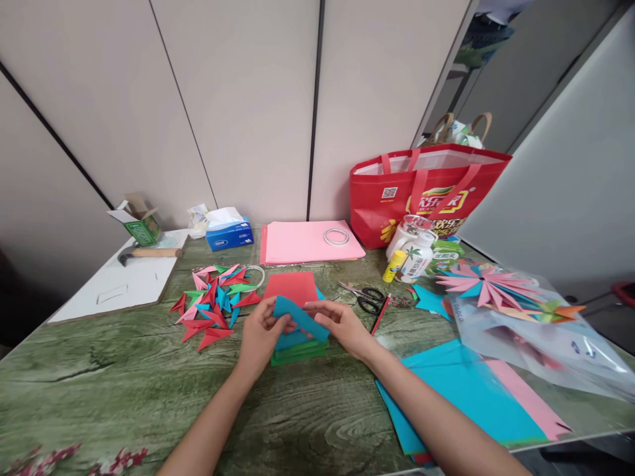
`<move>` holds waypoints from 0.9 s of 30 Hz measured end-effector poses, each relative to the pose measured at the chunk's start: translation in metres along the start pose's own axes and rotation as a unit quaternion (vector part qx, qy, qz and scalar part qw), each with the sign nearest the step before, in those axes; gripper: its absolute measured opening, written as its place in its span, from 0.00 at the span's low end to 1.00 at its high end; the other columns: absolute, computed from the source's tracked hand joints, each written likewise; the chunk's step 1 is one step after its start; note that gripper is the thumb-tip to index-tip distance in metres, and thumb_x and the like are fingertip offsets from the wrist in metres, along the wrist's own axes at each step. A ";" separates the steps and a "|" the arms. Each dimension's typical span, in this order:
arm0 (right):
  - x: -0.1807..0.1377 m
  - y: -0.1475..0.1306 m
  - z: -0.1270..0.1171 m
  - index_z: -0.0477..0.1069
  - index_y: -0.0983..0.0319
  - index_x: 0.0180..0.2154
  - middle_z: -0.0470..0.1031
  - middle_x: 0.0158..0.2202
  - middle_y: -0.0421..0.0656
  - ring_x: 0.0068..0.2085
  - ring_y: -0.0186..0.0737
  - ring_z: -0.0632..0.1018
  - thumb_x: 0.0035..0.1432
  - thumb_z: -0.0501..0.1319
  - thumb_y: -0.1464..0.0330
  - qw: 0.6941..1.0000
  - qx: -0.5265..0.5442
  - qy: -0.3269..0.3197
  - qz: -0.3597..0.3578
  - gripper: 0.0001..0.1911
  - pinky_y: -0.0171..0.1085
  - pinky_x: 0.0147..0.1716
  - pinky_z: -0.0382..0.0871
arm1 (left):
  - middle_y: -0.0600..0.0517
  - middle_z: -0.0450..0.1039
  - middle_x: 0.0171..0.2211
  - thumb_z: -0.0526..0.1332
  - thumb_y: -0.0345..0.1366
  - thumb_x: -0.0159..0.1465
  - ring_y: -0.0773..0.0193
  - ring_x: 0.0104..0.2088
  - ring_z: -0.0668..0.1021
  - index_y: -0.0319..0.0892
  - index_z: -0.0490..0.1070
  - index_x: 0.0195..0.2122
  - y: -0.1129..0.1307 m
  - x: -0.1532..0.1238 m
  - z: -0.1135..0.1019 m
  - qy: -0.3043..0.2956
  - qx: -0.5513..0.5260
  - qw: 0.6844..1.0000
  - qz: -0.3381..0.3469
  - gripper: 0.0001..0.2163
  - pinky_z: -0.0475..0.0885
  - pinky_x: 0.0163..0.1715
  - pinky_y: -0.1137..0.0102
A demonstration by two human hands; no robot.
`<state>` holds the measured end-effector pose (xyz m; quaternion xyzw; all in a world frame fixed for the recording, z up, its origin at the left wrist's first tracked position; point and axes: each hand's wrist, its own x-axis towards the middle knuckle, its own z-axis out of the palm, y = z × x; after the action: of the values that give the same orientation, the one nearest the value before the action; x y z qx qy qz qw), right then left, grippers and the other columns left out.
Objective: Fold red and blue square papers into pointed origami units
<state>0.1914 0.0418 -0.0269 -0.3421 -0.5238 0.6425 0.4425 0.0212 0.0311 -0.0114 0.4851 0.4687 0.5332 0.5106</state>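
Note:
My left hand (262,334) and my right hand (341,325) both pinch a folded blue paper strip (300,317), holding it just above a small stack of square sheets (297,349) in blue, green and red. The left fingers grip the strip's left end, the right fingers its right end. A red square sheet (291,286) lies right behind the stack. To the left sits a pile of folded paper points (215,303) in red, pink, blue and green.
Scissors (363,297) and a red pencil (381,313) lie right of my hands. Large blue and pink sheets (471,390) cover the near right. A paper star (489,284) on a plastic bag, a glue stick (393,266), bottle, red tote (426,192), pink paper with tape ring (310,241), tissue box (229,234), hammer (149,252).

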 end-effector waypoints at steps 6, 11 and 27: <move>-0.004 -0.002 0.001 0.69 0.60 0.41 0.72 0.40 0.45 0.33 0.39 0.76 0.43 0.64 0.58 0.996 0.022 -0.089 0.003 0.23 0.40 0.34 0.70 | 0.54 0.74 0.23 0.64 0.36 0.48 0.62 0.22 0.77 0.40 0.68 0.32 0.001 -0.002 0.000 -0.003 0.038 0.999 -0.004 0.11 0.75 0.26 0.67; -0.002 0.002 -0.001 0.68 0.60 0.42 0.70 0.43 0.44 0.39 0.39 0.74 0.41 0.67 0.65 0.998 -0.018 -0.048 -0.021 0.23 0.39 0.38 0.69 | 0.43 0.66 0.49 0.62 0.40 0.52 0.62 0.29 0.77 0.43 0.59 0.51 0.001 -0.003 0.002 0.018 0.007 1.000 0.008 0.25 0.75 0.26 0.66; -0.002 0.000 0.004 0.67 0.59 0.42 0.73 0.36 0.42 0.37 0.41 0.73 0.44 0.64 0.62 0.993 -0.100 0.025 -0.058 0.21 0.38 0.37 0.67 | 0.47 0.74 0.41 0.62 0.33 0.50 0.56 0.41 0.75 0.40 0.68 0.45 -0.004 -0.004 0.002 -0.053 0.040 0.998 0.013 0.19 0.70 0.39 0.65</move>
<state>0.1882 0.0387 -0.0266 -0.3699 -0.5933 0.5510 0.4556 0.0233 0.0271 -0.0149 0.5389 0.4557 0.4941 0.5077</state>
